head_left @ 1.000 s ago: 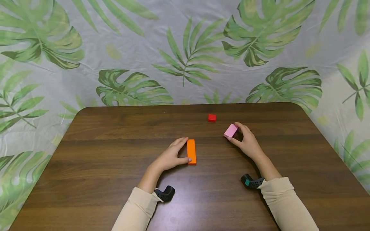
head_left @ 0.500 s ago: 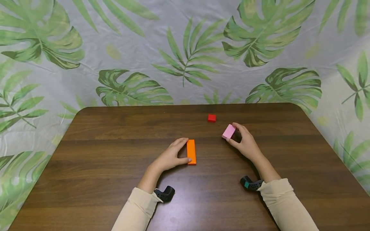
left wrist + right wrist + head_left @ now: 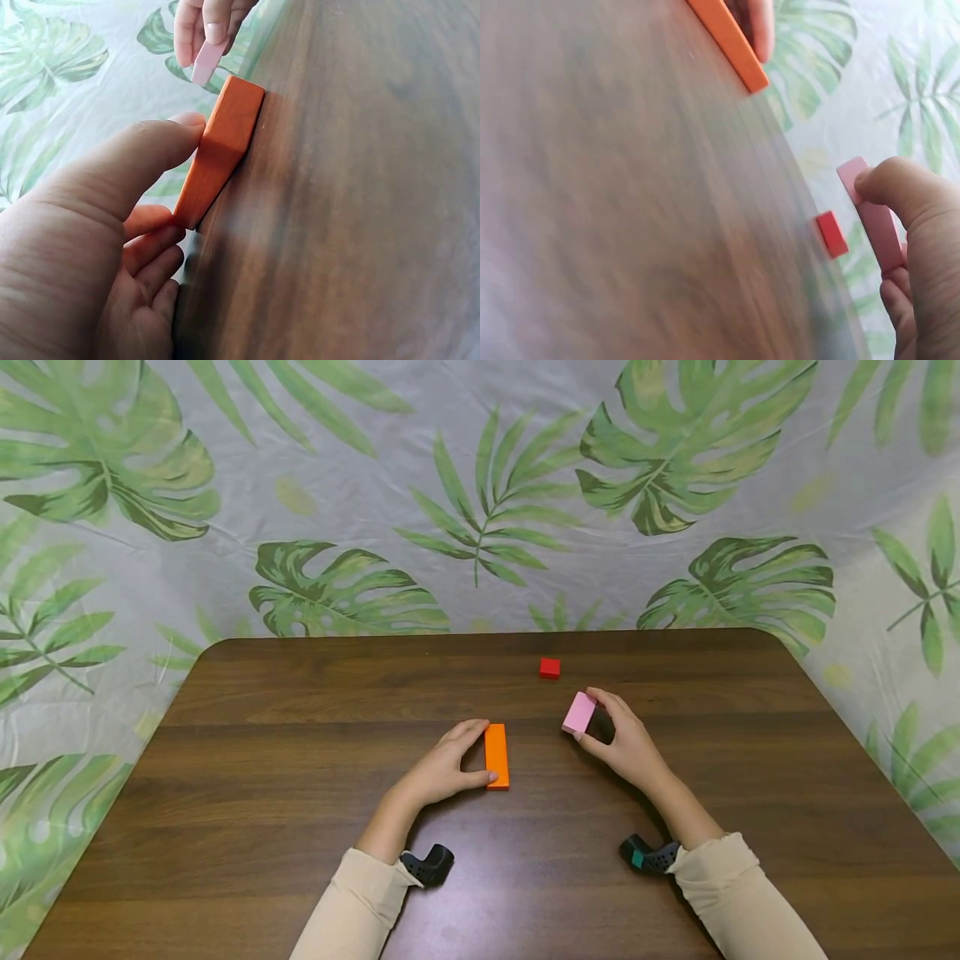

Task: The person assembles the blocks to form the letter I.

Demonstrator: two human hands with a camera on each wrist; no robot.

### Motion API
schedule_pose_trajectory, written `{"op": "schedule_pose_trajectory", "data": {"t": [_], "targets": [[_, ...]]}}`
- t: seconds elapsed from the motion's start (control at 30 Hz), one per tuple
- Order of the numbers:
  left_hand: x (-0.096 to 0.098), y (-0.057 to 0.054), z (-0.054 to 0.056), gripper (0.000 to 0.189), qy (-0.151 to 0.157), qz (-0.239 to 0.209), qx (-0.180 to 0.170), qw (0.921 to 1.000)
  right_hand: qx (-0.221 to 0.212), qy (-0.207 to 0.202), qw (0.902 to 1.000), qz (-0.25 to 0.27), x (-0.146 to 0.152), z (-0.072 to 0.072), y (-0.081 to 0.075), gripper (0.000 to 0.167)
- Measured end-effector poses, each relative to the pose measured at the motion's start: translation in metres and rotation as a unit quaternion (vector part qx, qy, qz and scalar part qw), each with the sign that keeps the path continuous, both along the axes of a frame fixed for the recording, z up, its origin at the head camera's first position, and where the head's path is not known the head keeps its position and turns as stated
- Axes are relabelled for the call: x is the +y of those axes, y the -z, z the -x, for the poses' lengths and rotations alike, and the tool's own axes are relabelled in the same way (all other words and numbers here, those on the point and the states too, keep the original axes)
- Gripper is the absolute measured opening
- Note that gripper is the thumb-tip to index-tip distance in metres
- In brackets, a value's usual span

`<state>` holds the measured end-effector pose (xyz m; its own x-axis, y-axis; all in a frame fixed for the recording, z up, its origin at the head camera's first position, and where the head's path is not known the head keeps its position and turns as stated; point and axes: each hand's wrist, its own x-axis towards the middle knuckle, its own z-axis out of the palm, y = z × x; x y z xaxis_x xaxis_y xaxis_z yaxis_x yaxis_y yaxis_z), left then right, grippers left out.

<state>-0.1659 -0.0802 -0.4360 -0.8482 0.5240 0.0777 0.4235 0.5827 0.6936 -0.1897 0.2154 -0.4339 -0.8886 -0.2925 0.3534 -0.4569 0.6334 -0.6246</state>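
Observation:
A long orange block lies on the table, its long side pointing away from me. My left hand holds it from the left, thumb at the near end and a fingertip at the far end. To the right, my right hand pinches a pink block between thumb and fingers. In the right wrist view the pink block appears raised off the tabletop, with the thumb on its face. Farther back lies a small red block, apart from both hands.
The brown wooden table has rounded far corners. Behind it hangs a pale cloth with green leaf prints. Black wrist devices sit at both cuffs.
My right hand has moved left and slightly nearer with the pink block, toward the orange block. The left hand, the orange block and the red block have stayed in place.

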Motion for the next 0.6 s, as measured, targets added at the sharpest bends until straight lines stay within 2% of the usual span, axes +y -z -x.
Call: {"op": "schedule_pose_trajectory", "data": {"t": [0.33,0.6], "targets": [[0.000,0.000,0.000,0.077,-0.002,0.002,-0.005,1.0000,0.002,-0.022,0.9997,-0.008,-0.011,-0.011,0.001,0.066],[0.000,-0.002,0.000,0.076,-0.002,-0.004,-0.007,1.0000,0.021,-0.040,0.9990,-0.005,-0.019,-0.020,0.001,0.065]]}}
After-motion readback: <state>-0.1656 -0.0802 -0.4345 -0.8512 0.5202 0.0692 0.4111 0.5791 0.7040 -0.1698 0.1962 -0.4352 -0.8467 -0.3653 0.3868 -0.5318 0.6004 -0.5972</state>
